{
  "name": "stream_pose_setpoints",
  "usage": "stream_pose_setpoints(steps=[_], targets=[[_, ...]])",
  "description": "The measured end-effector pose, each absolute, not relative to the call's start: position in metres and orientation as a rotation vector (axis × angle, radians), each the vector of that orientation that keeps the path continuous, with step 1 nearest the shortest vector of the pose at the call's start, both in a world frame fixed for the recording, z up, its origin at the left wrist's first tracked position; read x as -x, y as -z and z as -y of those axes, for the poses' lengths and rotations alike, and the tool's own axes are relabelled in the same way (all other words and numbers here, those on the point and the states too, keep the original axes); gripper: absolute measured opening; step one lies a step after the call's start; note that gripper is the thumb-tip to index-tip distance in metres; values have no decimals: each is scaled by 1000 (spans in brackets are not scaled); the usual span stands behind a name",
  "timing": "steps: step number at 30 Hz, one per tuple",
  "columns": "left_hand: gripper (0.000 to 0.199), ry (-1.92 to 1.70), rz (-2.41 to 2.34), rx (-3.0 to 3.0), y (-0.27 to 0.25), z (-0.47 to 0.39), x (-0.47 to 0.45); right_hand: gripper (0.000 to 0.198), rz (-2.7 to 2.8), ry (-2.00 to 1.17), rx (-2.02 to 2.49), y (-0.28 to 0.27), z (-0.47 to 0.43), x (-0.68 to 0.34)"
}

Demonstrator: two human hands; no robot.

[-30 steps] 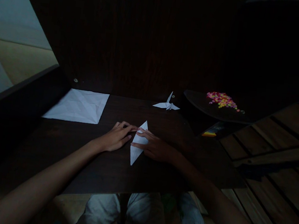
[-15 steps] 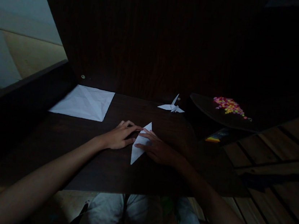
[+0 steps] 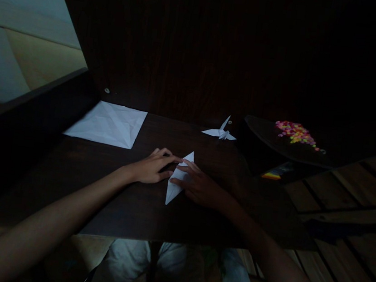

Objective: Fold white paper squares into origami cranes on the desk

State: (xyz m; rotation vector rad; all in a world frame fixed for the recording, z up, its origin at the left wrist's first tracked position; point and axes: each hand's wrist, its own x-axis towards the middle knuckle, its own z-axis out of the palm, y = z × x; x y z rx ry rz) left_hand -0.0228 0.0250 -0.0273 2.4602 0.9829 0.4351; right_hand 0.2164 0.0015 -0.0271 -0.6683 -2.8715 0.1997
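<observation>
White paper (image 3: 174,190), folded into a long narrow diamond, lies on the dark table (image 3: 124,213) in front of me, one point toward the far right, the other toward the near left. My right hand (image 3: 200,186) comes over it from the right, fingers spread and laid across its top, clamped on nothing. My left hand (image 3: 153,168) is at its left edge, forefinger and thumb apart; the forefinger reaches the far part of that edge, close to the right fingertips. (Whether the left tips pinch a layer or merely rest there, I cannot tell in this gloom.)

I'd expect it to weigh next to nothing and to slide easily, so a flat, light press should pin it better than a squeeze. The folded layers ought to make the middle stiffer; the two thin points would probably bend or crumple first. I'd take hold along the middle edges, thumb beneath and forefinger above, and spare the points.

Far left lies a creased sheet (image 3: 107,124); beyond the diamond, to the far right, a folded bird (image 3: 223,134).
</observation>
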Motion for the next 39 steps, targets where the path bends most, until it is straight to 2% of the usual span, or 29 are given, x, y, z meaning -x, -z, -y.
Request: stream_pose_setpoints(steps=[19,39], targets=[[44,-421,-954,-2476,25,-29,22,45,2888,-196,693,28,-1,-215],[49,-379,-958,-2515,19,-32,25,50,2929,-223,697,26,-1,-216]])
